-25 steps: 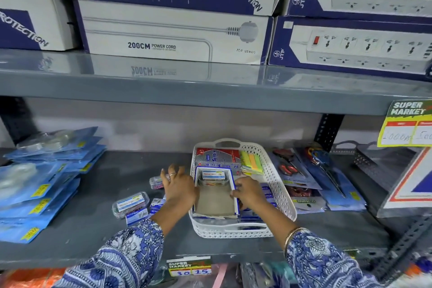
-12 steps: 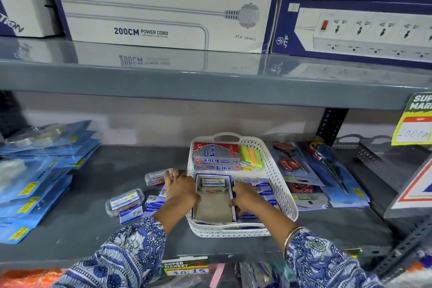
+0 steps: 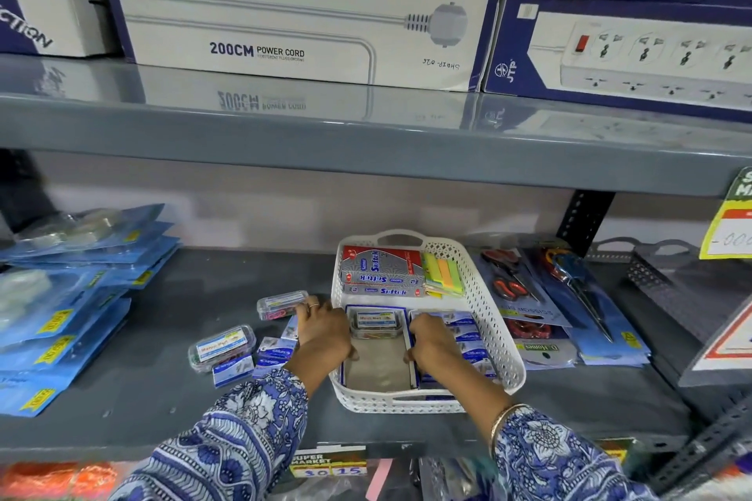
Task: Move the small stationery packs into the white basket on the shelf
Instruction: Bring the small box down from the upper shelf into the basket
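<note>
A white basket stands on the grey shelf. Inside it lies an open blue-edged cardboard box with one clear pack at its far end. My left hand grips the box's left wall, fingers reaching over the basket's left rim. My right hand holds the box's right wall. Small blue packs lie in the basket beside my right hand. Left of the basket, on the shelf, lie two clear packs and small blue packs.
Red-and-silver Softek boxes and sticky notes fill the basket's far end. Carded scissors lie to the right, blue blister packs to the left. A grey upper shelf carries power-cord boxes. A grey tray sits far right.
Both hands stay on the open box in the basket and have hardly moved. The view has tipped down slightly, so the shelf appears higher in the frame.
</note>
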`<act>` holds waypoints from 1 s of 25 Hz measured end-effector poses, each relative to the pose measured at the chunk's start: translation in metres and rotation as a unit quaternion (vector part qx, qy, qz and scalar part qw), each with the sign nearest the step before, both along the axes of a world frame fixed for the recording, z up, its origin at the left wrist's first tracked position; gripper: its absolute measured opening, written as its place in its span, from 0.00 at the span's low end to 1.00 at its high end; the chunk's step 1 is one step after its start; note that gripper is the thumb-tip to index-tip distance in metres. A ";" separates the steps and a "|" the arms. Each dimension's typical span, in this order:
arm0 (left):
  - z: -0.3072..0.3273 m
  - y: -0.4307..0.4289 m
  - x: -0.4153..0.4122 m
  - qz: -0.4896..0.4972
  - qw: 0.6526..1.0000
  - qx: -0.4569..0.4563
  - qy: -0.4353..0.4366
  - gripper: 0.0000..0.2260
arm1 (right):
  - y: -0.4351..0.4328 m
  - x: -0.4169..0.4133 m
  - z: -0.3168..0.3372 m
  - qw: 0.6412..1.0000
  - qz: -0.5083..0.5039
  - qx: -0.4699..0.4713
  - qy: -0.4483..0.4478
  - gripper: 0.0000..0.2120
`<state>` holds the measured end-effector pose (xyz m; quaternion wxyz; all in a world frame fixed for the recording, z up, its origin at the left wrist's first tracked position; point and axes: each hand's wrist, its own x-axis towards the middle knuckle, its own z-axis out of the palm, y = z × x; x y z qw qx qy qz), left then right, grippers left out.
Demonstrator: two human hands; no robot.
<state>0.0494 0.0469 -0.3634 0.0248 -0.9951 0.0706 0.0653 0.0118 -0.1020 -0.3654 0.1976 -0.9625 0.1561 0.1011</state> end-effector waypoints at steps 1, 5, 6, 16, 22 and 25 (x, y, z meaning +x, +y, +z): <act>0.001 -0.001 -0.001 -0.001 1.000 0.009 -0.002 0.31 | 0.001 -0.002 -0.001 1.000 0.001 -0.002 -0.005 0.17; -0.003 0.002 0.001 0.005 1.000 0.001 0.007 0.28 | 0.001 -0.005 -0.003 0.999 0.013 -0.030 -0.027 0.16; -0.004 0.002 0.000 0.007 1.000 -0.003 0.008 0.27 | 0.002 -0.006 -0.002 0.999 0.016 -0.040 -0.027 0.16; -0.004 0.006 -0.019 0.006 0.996 -0.067 -0.059 0.20 | 0.004 -0.006 0.000 0.998 0.028 -0.054 -0.002 0.19; -0.017 0.058 -0.038 -0.026 0.936 -0.250 -0.245 0.15 | 0.010 -0.004 0.014 0.998 0.014 -0.029 -0.051 0.10; -0.038 0.101 -0.038 0.013 0.953 -0.213 -0.217 0.18 | 0.034 -0.002 0.039 0.989 0.048 -0.020 -0.141 0.11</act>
